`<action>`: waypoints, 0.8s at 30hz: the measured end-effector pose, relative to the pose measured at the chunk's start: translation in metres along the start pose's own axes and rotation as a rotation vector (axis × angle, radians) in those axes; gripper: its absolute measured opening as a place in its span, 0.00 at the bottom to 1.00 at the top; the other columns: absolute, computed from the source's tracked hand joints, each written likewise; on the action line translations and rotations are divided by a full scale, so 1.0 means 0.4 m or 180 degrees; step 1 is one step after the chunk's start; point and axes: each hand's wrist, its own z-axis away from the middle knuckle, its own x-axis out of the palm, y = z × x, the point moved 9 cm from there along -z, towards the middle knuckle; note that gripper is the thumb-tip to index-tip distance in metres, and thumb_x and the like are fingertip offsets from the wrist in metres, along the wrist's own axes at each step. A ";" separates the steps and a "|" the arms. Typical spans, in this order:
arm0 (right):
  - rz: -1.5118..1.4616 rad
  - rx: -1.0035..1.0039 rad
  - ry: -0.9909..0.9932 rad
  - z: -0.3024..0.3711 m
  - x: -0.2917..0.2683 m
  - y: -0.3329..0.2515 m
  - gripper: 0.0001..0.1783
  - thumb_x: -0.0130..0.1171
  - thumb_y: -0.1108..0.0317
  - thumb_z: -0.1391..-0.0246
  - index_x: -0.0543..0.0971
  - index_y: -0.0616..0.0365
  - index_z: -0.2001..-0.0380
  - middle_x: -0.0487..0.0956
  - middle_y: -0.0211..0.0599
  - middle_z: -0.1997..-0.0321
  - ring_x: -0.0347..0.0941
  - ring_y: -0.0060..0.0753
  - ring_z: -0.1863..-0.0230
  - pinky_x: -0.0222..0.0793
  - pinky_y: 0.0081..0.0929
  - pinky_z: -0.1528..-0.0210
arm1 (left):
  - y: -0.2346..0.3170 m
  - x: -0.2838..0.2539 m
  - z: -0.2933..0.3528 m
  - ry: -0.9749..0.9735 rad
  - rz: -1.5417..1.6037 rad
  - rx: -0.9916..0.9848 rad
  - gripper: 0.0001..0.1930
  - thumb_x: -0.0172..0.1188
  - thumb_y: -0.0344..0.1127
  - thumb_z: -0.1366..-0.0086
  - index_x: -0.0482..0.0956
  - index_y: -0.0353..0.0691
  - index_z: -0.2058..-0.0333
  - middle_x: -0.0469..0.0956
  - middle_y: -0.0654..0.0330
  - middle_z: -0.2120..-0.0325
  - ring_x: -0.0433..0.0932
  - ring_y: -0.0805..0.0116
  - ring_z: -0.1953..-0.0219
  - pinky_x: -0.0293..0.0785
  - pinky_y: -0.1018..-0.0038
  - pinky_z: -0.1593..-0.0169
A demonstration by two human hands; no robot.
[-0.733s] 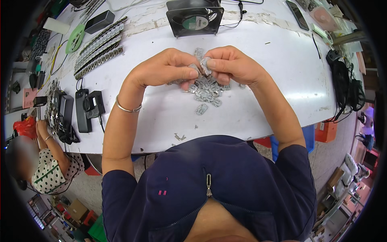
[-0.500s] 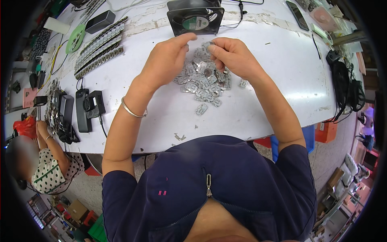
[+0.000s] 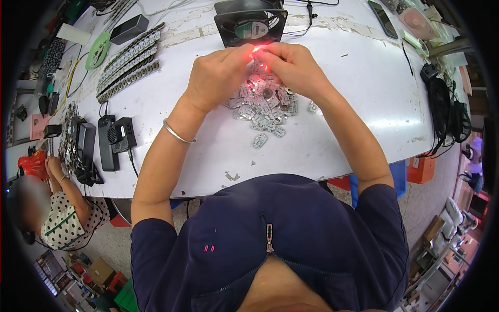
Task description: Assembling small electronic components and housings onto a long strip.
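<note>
My left hand [image 3: 218, 77] and my right hand [image 3: 299, 70] meet over the far end of a pile of small pale LED boards [image 3: 265, 106]. Their fingers are pinched together around one lit LED board [image 3: 258, 50], mostly hidden by the fingertips. A bright red light shines between them and tints the boards below. Just beyond my fingers stands a black square fan [image 3: 251, 26] with a green label at its hub. One loose board [image 3: 259, 140] lies at the near end of the pile, and another [image 3: 312, 107] lies on its right.
Rows of round parts on strips [image 3: 130, 62] lie at left, near a green dish [image 3: 97, 50] and a black box [image 3: 129, 29]. Black devices with cables [image 3: 115, 140] stand nearer. A phone [image 3: 383, 20] and black cables [image 3: 447, 112] are at right. Another person [image 3: 67, 218] works at left.
My two hands have come together, the fingertips now meeting in front of the fan. A red light has come on between them.
</note>
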 end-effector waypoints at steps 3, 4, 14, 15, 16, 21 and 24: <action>0.0291 -0.0204 0.0141 -0.018 -0.005 -0.007 0.16 0.53 0.62 0.44 0.74 0.64 0.79 0.72 0.34 0.84 0.67 0.24 0.82 0.64 0.27 0.76 | -0.023 0.010 -0.003 -0.0095 0.0077 -0.0165 0.11 0.62 0.28 0.45 0.77 0.42 0.61 0.81 0.60 0.72 0.80 0.63 0.75 0.76 0.72 0.75; 0.0335 -0.0302 0.0217 -0.023 -0.007 -0.012 0.16 0.53 0.62 0.44 0.74 0.64 0.78 0.71 0.35 0.84 0.67 0.25 0.82 0.64 0.28 0.76 | -0.027 0.012 -0.005 -0.0092 0.0070 -0.0163 0.11 0.62 0.28 0.45 0.77 0.42 0.61 0.81 0.60 0.72 0.80 0.63 0.75 0.76 0.72 0.75; 0.0482 -0.0991 0.0704 -0.032 -0.016 -0.062 0.14 0.56 0.60 0.42 0.79 0.62 0.72 0.70 0.23 0.83 0.63 0.14 0.81 0.59 0.19 0.78 | -0.066 -0.003 0.013 0.0192 0.0382 -0.0860 0.11 0.65 0.31 0.44 0.79 0.40 0.61 0.81 0.57 0.72 0.79 0.63 0.77 0.75 0.73 0.74; 0.0483 -0.1004 0.0698 -0.030 -0.015 -0.063 0.14 0.56 0.60 0.42 0.79 0.62 0.72 0.70 0.23 0.83 0.63 0.14 0.81 0.59 0.19 0.78 | -0.064 -0.003 0.013 0.0152 0.0352 -0.0915 0.11 0.65 0.31 0.45 0.79 0.40 0.62 0.81 0.57 0.72 0.79 0.62 0.77 0.75 0.72 0.73; 0.0381 -0.0818 0.0635 -0.035 -0.011 -0.048 0.14 0.56 0.61 0.42 0.78 0.62 0.73 0.70 0.23 0.83 0.63 0.14 0.81 0.59 0.18 0.79 | -0.061 -0.005 0.014 0.0165 0.0339 -0.0910 0.11 0.65 0.31 0.45 0.79 0.40 0.62 0.81 0.57 0.72 0.79 0.62 0.77 0.75 0.72 0.73; -0.0398 -0.0259 0.0507 -0.013 -0.002 0.000 0.14 0.55 0.62 0.42 0.77 0.61 0.76 0.71 0.22 0.83 0.62 0.12 0.82 0.58 0.15 0.80 | -0.006 0.003 0.020 0.0194 0.0175 -0.0615 0.09 0.64 0.31 0.45 0.77 0.40 0.65 0.79 0.57 0.74 0.78 0.59 0.76 0.75 0.71 0.74; -0.0608 0.0086 0.0422 0.032 0.001 0.038 0.14 0.55 0.62 0.41 0.76 0.59 0.77 0.71 0.22 0.82 0.61 0.11 0.83 0.56 0.14 0.81 | 0.030 0.002 0.033 0.0053 0.0326 -0.0599 0.08 0.63 0.31 0.44 0.77 0.39 0.65 0.79 0.56 0.73 0.79 0.58 0.76 0.75 0.70 0.73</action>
